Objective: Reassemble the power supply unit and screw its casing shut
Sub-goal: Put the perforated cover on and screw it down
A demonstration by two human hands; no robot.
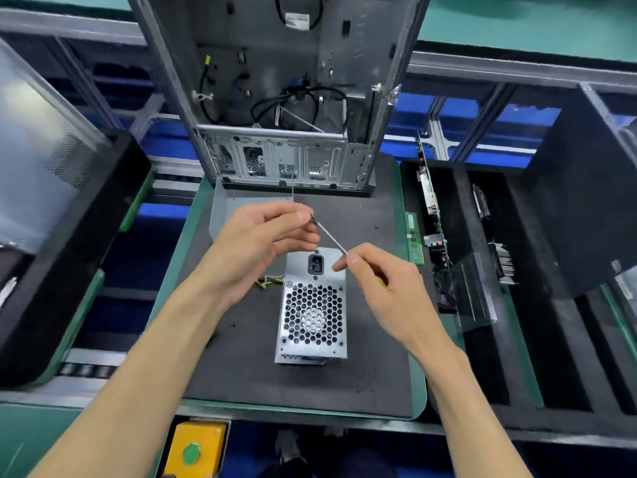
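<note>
The silver power supply unit (313, 305) lies on the black mat (372, 357), its honeycomb fan grille facing up and its power socket toward the far end. Coloured wires stick out at its left side. Above it my right hand (382, 291) grips a screwdriver (330, 236) by its yellow handle, the thin shaft pointing up and left. My left hand (262, 243) pinches something small at the shaft's tip; it looks like a screw, but it is too small to tell.
An open grey computer case (275, 98) stands at the far edge of the mat. A foam tray (517, 305) on the right holds circuit cards and a memory stick (413, 238). A black bin (51, 236) sits left. A yellow box with a green button (194, 450) is near me.
</note>
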